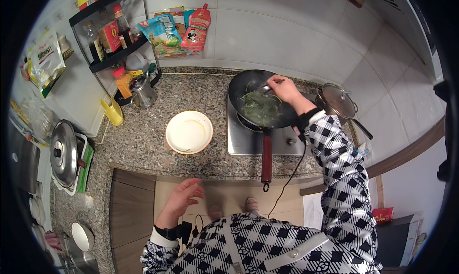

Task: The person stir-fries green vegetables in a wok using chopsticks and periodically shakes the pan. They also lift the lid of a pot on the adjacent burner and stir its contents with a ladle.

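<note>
A black wok [237, 89] with a long dark red handle sits on the stove, holding wet leafy greens [260, 106]. My right hand [285, 89] is over the wok's far right side, closed round a metal cooking utensil [264, 88] that reaches down to the greens. The utensil's exact kind cannot be made out. Low in front of the counter edge, my left hand [182, 200] hangs with loosely bent fingers apart and nothing in it. A white bowl [189, 132] with an orange-brown rim stands on the counter left of the stove, with a small green scrap inside.
A lidded pot [337, 101] stands right of the wok, its handle pointing near right. Bottles fill a black corner rack [110, 56]; a metal pitcher [142, 91] and yellow scoop [113, 112] stand below. A large lid [64, 152] and small bowl [82, 236] are at left.
</note>
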Available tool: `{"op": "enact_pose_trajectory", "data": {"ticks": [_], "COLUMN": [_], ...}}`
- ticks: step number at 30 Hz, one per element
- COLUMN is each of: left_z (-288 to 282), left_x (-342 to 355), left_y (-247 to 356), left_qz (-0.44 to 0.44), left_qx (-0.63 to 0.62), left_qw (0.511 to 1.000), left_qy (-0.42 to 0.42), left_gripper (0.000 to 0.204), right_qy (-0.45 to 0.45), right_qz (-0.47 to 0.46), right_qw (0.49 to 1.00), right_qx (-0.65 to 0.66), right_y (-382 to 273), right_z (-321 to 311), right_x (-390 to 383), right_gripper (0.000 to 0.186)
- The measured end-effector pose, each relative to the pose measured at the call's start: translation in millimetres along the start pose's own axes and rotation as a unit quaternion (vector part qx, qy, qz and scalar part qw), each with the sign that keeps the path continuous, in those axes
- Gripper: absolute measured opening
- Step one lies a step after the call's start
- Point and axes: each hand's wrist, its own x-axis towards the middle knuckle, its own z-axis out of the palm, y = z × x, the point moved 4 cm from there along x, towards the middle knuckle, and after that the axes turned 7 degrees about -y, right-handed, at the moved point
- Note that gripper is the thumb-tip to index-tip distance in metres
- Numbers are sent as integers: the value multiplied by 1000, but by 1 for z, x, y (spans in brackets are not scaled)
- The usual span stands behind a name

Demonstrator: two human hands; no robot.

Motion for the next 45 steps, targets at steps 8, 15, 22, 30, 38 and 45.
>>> {"op": "enact_pose_trajectory", "data": {"ticks": [8, 15, 22, 30, 38, 45], "left_z": [-35, -47, 74, 155, 42, -30], "left_x": [-22, -10, 36, 60, 23, -63], "left_y": [-7, 5, 70, 79, 80, 37], "left_qz": [16, 7, 42, 120, 121, 142], "left_qx": [-22, -26, 42, -99, 5, -81], "left_qw": [999, 1000, 969, 964, 993, 973], "left_qy": [39, 13, -240, -214, -1, 165], "left_gripper": [28, 30, 35, 29, 33, 33], "right_qy": [11, 95, 230, 115, 105, -30], "right_qz": [127, 75, -260, -252, 259, 229], "right_qw": [978, 992, 915, 926, 808, 722], "right_qx": [-163, -17, -207, -254, 519, 652], "right_y": [37, -9, -120, -135, 9, 0], "right_z": [29, -24, 41, 132, 118, 139], "right_x": [43, -56, -205, -271, -263, -232], "right_gripper": [34, 22, 12, 40, 63, 19]}}
